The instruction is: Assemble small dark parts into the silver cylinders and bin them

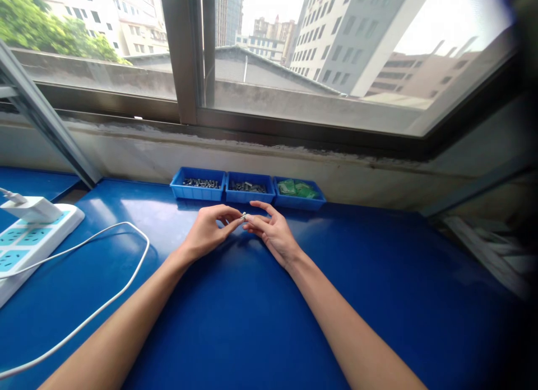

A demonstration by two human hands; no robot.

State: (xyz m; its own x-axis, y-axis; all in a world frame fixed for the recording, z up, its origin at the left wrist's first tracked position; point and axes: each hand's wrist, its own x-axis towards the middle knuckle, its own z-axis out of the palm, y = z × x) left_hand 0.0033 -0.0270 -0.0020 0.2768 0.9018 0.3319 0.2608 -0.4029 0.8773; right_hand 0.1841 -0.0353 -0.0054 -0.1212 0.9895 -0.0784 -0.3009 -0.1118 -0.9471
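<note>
Beyond the far edge, above a pale wall, a wide window in a dark metal frame looks out on buildings and, at the left, trees. Below it spreads the glossy blue table, lit by pale reflections at the left. On its left side lies a white power strip, running slantwise and cut off by the picture's edge. A white cable bends in a loop across the blue beside it. Against the wall stand three blue bins in a row, close together: the left bin with small metal pieces, the middle bin with greyish pieces, the right bin with green ones. In front of the middle bin the two hands meet above the table. The left hand points rightward, thumb and forefinger pinched together on a small part. The right hand comes from the other side, its forefinger raised apart and its thumb tip at the same part; whether its fingers grip it I cannot tell. The small part, pale and greenish, sits between the fingertips; its long axis seems nearer upright than level, but which end leads is too small to tell.
</note>
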